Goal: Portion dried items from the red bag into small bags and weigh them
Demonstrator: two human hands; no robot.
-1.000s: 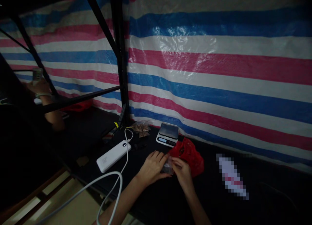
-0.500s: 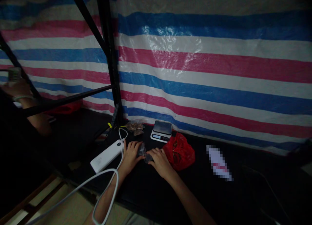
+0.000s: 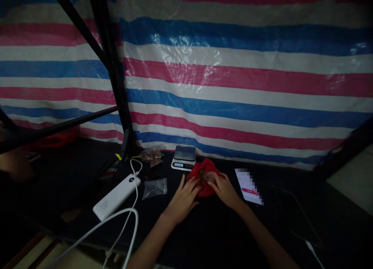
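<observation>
A red plastic bag [image 3: 206, 164] sits on the dark table with its mouth open and brownish bits inside. My left hand [image 3: 184, 197] rests at its left edge, fingers spread and fingertips touching the red plastic. Over the bag's mouth, my right hand [image 3: 224, 189] has its fingers closed on what looks like a small clear plastic bag [image 3: 210, 177], partly hidden by the fingers. Another clear plastic bag [image 3: 155, 188] lies flat to the left of my left hand. Behind the red bag stands a white digital scale [image 3: 183, 158] with its display lit.
Small filled clear packets [image 3: 153, 155] lie left of the scale. A white power bank [image 3: 115, 199] with a white cable [image 3: 135, 218] is at the left. To the right lie a lit phone [image 3: 247, 185] and a dark device [image 3: 297, 214]. Another person's arm [image 3: 14, 162] shows far left.
Both hands have moved right, from the clear bags to the red bag. One clear bag now lies on the table. The view has shifted to the right.
</observation>
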